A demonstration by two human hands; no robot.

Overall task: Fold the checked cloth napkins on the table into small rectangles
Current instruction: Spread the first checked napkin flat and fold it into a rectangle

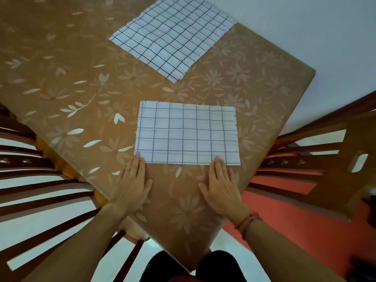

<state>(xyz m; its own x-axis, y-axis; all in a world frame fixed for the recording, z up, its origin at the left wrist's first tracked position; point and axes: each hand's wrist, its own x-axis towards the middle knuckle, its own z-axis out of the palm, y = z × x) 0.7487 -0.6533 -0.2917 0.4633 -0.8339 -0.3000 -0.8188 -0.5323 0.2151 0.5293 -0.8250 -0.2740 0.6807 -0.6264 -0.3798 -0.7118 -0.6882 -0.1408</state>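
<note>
Lying flat and square to the person, the near checked napkin (187,133) has bare surface (81,68) around it, with its right edge closest to the surface's rim. A second checked napkin (173,35) lies well apart, reaching the far rim. Both hands rest palm down with fingers straight and gripping nothing. The left hand (132,184) touches the near-left corner and the right hand (221,186) touches the near edge.
</note>
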